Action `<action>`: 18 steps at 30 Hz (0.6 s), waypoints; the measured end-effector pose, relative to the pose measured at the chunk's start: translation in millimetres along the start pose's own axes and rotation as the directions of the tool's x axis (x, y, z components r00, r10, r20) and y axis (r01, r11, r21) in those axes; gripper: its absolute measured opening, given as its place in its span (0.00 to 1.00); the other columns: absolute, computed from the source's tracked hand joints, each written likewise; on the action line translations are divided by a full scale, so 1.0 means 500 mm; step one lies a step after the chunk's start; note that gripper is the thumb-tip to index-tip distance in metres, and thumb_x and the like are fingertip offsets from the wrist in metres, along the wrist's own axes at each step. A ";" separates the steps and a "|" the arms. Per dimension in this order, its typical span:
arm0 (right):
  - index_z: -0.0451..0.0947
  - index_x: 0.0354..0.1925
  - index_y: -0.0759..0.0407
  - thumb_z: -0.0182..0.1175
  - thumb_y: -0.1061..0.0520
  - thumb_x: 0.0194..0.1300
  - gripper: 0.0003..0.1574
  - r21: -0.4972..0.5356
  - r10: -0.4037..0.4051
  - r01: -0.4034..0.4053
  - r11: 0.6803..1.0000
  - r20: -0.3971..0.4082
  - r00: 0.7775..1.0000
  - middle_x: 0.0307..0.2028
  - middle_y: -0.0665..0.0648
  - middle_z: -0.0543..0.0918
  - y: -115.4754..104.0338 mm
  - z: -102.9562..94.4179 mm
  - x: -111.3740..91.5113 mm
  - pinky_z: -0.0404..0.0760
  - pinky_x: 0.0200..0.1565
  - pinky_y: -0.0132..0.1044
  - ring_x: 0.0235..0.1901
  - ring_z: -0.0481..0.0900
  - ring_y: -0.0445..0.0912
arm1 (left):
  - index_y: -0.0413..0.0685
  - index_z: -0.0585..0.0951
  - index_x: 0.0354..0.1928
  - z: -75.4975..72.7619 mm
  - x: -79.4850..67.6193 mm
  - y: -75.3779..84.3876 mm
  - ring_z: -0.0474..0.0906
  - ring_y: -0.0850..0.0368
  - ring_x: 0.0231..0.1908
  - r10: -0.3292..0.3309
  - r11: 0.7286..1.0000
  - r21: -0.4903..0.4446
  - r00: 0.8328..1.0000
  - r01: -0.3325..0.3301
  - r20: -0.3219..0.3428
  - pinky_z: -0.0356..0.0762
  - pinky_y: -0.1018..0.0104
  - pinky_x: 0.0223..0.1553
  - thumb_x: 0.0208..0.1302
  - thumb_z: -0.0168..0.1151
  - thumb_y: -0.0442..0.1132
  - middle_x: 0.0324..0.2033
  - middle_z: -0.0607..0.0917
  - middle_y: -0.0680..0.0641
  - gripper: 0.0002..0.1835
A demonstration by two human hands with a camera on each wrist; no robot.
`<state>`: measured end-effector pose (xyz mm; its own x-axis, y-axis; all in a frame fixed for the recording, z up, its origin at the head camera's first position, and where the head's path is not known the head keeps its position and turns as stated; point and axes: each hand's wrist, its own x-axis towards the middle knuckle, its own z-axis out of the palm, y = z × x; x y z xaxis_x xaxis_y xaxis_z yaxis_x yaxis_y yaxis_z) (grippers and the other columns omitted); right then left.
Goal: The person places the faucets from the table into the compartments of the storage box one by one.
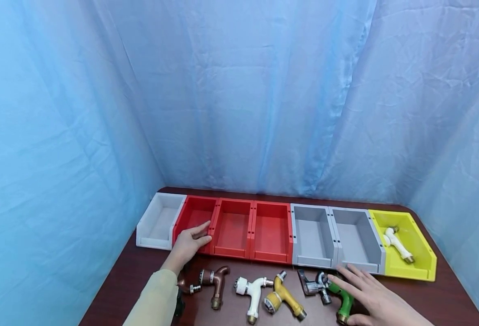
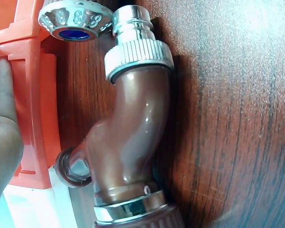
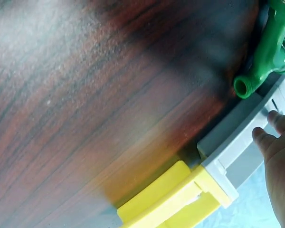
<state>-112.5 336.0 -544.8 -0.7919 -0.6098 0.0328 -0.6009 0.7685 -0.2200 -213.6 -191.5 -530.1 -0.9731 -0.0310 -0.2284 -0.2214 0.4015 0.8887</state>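
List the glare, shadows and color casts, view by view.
Left wrist: white glare on the tabletop, upper right; right wrist: pale glare upper left, dark shadow beside the green faucet, yellowish cast near the yellow bin; head: pale sheen on the blue curtain.

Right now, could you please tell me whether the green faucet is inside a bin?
Out: the green faucet lies on the table, in front of the grey bins.

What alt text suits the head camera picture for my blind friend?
A person's left hand is at the red bins in a row of seven; the right hand is beside a green faucet. More faucets lie on the table; a white faucet lies in the yellow bin.
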 end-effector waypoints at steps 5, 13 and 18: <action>0.52 0.80 0.34 0.60 0.24 0.62 0.55 0.012 0.037 -0.037 0.999 0.015 0.999 0.75 0.52 0.67 -0.012 0.006 0.004 0.78 0.54 0.65 0.69 0.68 0.62 | 0.65 0.74 0.72 0.000 -0.001 -0.001 0.69 0.38 0.69 0.008 1.000 0.001 1.000 -0.008 -0.001 0.85 0.49 0.53 0.68 0.68 0.44 0.65 0.80 0.43 0.31; 0.55 0.80 0.35 0.59 0.22 0.61 0.56 0.001 0.038 -0.038 0.999 0.035 0.999 0.75 0.53 0.68 -0.026 0.012 0.007 0.78 0.55 0.66 0.75 0.57 0.59 | 0.64 0.73 0.73 0.000 0.000 -0.003 0.68 0.38 0.69 0.014 1.000 0.009 1.000 -0.014 0.000 0.84 0.48 0.54 0.68 0.68 0.44 0.65 0.80 0.44 0.31; 0.55 0.80 0.36 0.59 0.20 0.60 0.58 0.029 0.022 -0.022 0.999 0.026 0.999 0.76 0.53 0.65 -0.025 0.029 0.003 0.72 0.62 0.66 0.77 0.23 0.32 | 0.66 0.74 0.72 0.000 0.000 -0.005 0.69 0.38 0.69 0.009 1.000 0.001 1.000 -0.009 -0.001 0.84 0.49 0.54 0.68 0.68 0.45 0.64 0.81 0.44 0.31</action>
<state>-104.9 322.8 -556.0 -0.8017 -0.5978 0.0031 -0.5796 0.7761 -0.2484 -213.2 -192.4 -532.3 -0.9752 -0.0283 -0.2197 -0.2123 0.4031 0.8902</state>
